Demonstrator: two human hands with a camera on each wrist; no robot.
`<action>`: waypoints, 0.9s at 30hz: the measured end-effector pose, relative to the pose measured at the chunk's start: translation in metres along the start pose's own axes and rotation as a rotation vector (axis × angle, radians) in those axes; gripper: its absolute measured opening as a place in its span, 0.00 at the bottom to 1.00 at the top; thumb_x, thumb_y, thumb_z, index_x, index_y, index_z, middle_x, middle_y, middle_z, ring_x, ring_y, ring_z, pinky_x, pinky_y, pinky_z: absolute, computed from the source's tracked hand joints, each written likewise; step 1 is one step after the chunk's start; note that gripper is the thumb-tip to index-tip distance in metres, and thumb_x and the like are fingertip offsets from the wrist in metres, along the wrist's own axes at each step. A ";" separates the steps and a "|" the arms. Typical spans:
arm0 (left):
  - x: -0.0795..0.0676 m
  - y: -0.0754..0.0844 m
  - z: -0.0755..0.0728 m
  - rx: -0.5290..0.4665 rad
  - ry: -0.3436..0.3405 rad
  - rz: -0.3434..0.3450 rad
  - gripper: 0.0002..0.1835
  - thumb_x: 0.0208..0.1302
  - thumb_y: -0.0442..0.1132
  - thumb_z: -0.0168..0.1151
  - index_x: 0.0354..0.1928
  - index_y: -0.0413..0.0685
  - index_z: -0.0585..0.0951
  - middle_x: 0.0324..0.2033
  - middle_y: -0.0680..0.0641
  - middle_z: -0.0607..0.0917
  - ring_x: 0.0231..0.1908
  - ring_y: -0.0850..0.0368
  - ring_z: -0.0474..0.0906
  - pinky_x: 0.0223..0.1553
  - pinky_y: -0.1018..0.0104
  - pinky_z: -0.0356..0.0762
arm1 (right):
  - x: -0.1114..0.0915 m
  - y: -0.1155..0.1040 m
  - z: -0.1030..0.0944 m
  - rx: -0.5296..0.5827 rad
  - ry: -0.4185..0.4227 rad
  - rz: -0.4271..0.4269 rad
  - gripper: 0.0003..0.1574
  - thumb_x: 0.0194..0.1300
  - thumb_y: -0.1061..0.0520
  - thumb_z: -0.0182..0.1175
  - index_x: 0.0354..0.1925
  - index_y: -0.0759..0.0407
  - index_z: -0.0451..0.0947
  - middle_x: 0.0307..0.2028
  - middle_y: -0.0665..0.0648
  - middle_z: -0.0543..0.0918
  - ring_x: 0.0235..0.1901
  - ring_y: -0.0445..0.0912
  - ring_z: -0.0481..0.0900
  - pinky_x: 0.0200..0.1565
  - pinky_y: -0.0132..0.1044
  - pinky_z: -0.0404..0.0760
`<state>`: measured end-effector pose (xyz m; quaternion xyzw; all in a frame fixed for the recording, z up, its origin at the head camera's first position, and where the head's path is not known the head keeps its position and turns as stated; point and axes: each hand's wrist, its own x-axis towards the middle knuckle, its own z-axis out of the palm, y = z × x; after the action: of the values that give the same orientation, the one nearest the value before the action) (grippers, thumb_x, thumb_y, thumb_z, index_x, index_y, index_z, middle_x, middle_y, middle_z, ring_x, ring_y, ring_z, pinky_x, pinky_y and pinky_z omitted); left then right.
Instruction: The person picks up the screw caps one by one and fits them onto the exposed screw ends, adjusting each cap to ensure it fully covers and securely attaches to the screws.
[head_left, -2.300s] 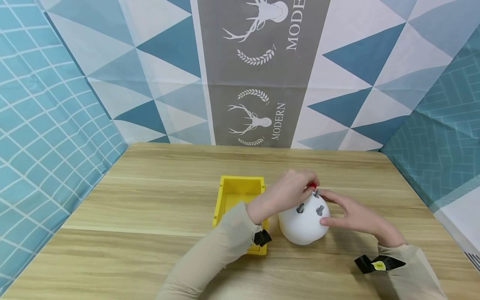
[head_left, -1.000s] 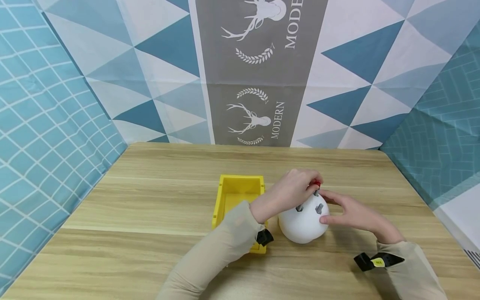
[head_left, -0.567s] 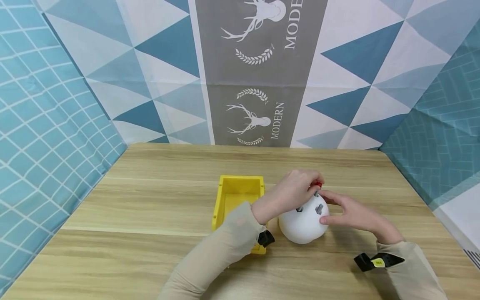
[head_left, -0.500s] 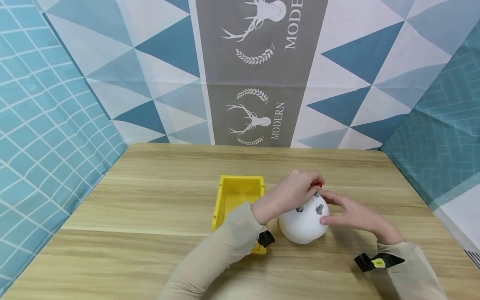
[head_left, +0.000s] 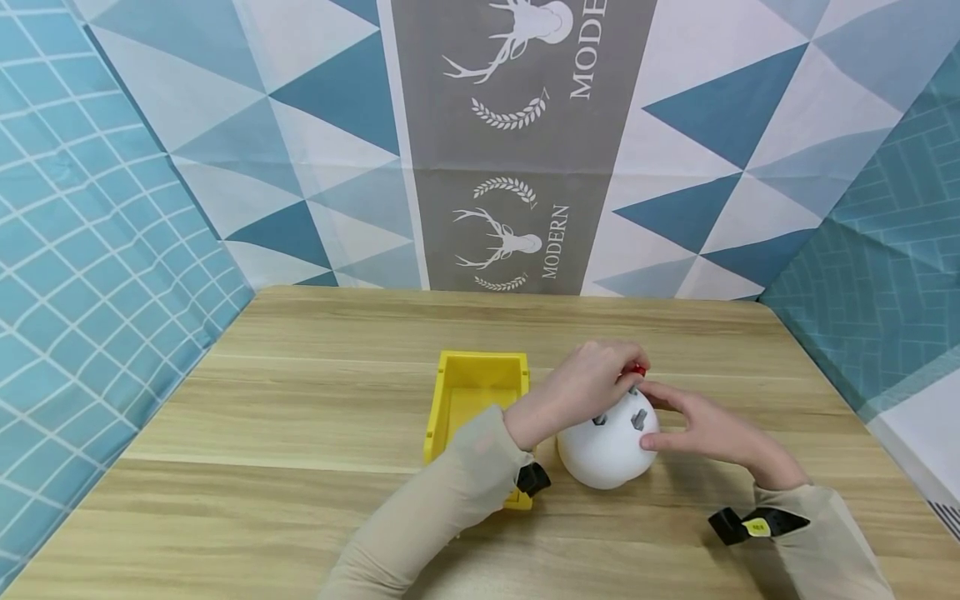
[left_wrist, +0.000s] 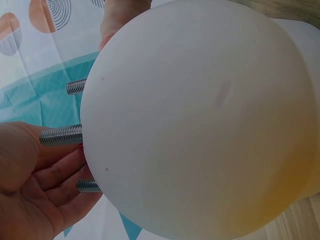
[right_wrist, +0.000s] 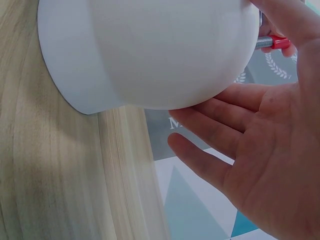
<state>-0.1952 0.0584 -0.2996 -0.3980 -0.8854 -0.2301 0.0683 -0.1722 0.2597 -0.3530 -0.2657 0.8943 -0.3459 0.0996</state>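
Note:
A white dome-shaped stand (head_left: 603, 458) with several threaded bolts (head_left: 639, 419) sticking out of its upper part rests on the table. Behind its top, my left hand (head_left: 581, 379) pinches a small red nut (head_left: 638, 369). In the right wrist view the red nut (right_wrist: 280, 43) sits at the end of a bolt (right_wrist: 264, 43), with fingertips around it. My right hand (head_left: 701, 425) holds the dome's right side, thumb in front and fingers over the far side. Bare bolts (left_wrist: 61, 135) show beside the left palm (left_wrist: 30, 185) in the left wrist view.
A yellow bin (head_left: 480, 367) stands left of the dome, partly covered by the left forearm (head_left: 442, 492). The wooden table (head_left: 225, 467) ends at a patterned cloth backdrop (head_left: 517, 167), with blue tiled cloth (head_left: 97, 250) along the left.
Compared with 2.3 seconds ago, my left hand and the red nut have shifted slightly right, over the rear bolt. The right hand keeps its hold on the dome.

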 end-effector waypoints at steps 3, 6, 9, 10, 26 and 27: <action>0.000 0.000 0.000 0.003 0.010 0.002 0.08 0.63 0.40 0.56 0.43 0.51 0.80 0.36 0.56 0.82 0.33 0.68 0.74 0.35 0.84 0.71 | 0.000 0.000 0.000 0.003 -0.001 0.000 0.48 0.55 0.50 0.63 0.65 0.69 0.54 0.61 0.70 0.64 0.57 0.66 0.65 0.50 0.60 0.70; 0.000 0.001 0.000 0.003 0.014 0.000 0.08 0.62 0.40 0.57 0.43 0.51 0.80 0.36 0.56 0.82 0.33 0.68 0.74 0.35 0.84 0.71 | 0.000 0.001 0.000 0.006 -0.002 0.000 0.48 0.56 0.50 0.63 0.65 0.69 0.53 0.61 0.70 0.63 0.57 0.66 0.65 0.49 0.60 0.70; -0.001 0.001 0.000 -0.002 0.012 -0.007 0.08 0.62 0.41 0.57 0.42 0.51 0.80 0.36 0.56 0.82 0.33 0.68 0.75 0.35 0.84 0.71 | 0.000 0.001 0.000 0.008 -0.002 -0.002 0.48 0.55 0.50 0.63 0.65 0.69 0.53 0.61 0.70 0.64 0.57 0.66 0.65 0.49 0.60 0.70; -0.001 0.001 0.000 -0.003 0.011 -0.009 0.08 0.62 0.41 0.57 0.42 0.52 0.80 0.36 0.56 0.82 0.33 0.68 0.75 0.35 0.84 0.71 | 0.000 0.001 0.000 0.007 -0.002 -0.003 0.48 0.56 0.50 0.63 0.65 0.69 0.53 0.61 0.70 0.64 0.57 0.66 0.65 0.49 0.60 0.70; -0.001 -0.001 0.003 0.016 0.021 0.002 0.07 0.61 0.41 0.58 0.40 0.51 0.80 0.34 0.56 0.82 0.33 0.68 0.74 0.33 0.85 0.71 | 0.000 0.002 0.001 0.012 0.000 -0.013 0.46 0.55 0.50 0.64 0.65 0.66 0.55 0.60 0.68 0.66 0.56 0.66 0.67 0.48 0.60 0.71; -0.001 -0.001 0.003 0.020 0.020 0.004 0.07 0.61 0.41 0.58 0.40 0.51 0.80 0.34 0.56 0.82 0.33 0.68 0.74 0.33 0.85 0.71 | 0.000 0.002 0.001 0.014 0.001 -0.013 0.46 0.55 0.50 0.64 0.65 0.66 0.56 0.60 0.68 0.66 0.56 0.66 0.67 0.48 0.60 0.71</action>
<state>-0.1950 0.0588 -0.3030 -0.3967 -0.8862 -0.2249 0.0815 -0.1727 0.2602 -0.3552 -0.2708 0.8902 -0.3529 0.0987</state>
